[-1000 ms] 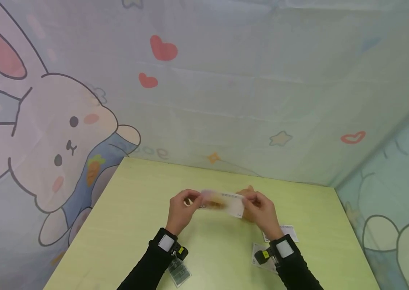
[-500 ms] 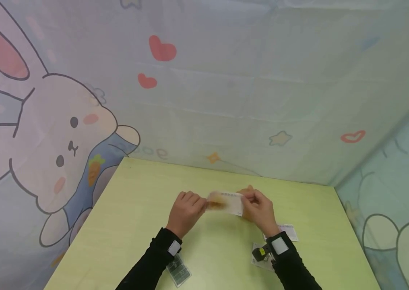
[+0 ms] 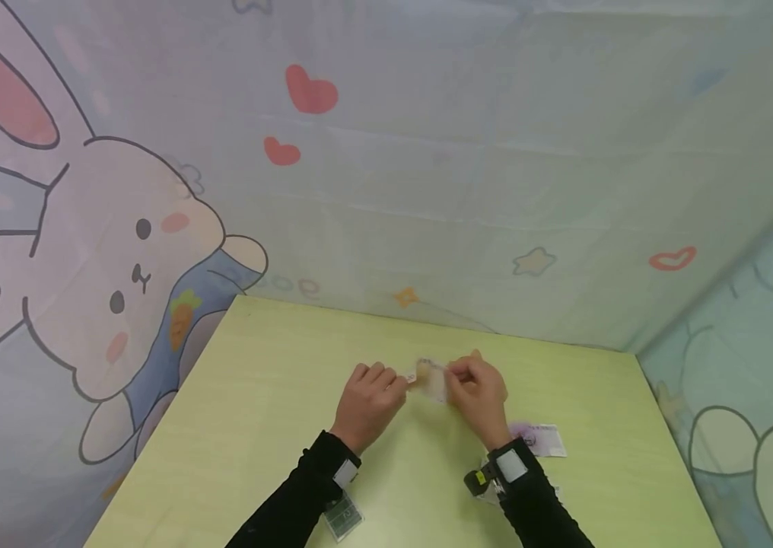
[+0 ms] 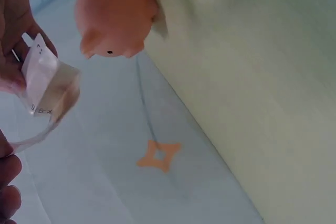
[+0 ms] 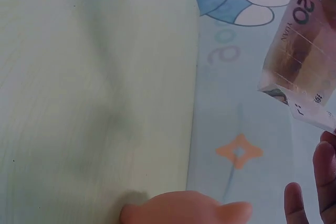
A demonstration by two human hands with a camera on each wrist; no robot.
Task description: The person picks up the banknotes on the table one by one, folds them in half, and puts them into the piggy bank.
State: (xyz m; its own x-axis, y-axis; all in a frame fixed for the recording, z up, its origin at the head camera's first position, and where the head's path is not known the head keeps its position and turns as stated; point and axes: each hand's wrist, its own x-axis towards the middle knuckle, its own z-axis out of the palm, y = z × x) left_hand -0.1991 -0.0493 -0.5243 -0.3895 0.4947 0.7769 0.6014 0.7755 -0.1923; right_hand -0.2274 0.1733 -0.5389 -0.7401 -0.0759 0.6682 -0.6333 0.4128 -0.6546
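In the head view, both your forearms reach forward in black sleeves (image 3: 294,495), hands close together above the pale yellow table (image 3: 291,365). Your left hand (image 3: 369,407) is turned knuckles up, its fingers curled and clamped on one end of a banknote (image 3: 434,383). Your right hand (image 3: 481,399) pinches the other end, so the note hangs between your hands, blurred and too small to read here. A purple note (image 3: 544,440) lies beside your right wrist, and a dark card (image 3: 344,519) lies by your left.

In the left wrist view, your left fingertips pinch the note's thin, curling end at the lower left; your right fingers hold the far end above. The note is bent, showing whitish faces and a brownish patch; a few small dark marks are printed on it. A pink piggy bank (image 4: 115,17) stands near your right hand.

In the right wrist view, you can read "20" and "YUAN" on the note, which is pinkish brown with straight creases and a folded flap. Two of your right fingers extend apart from each other below it.
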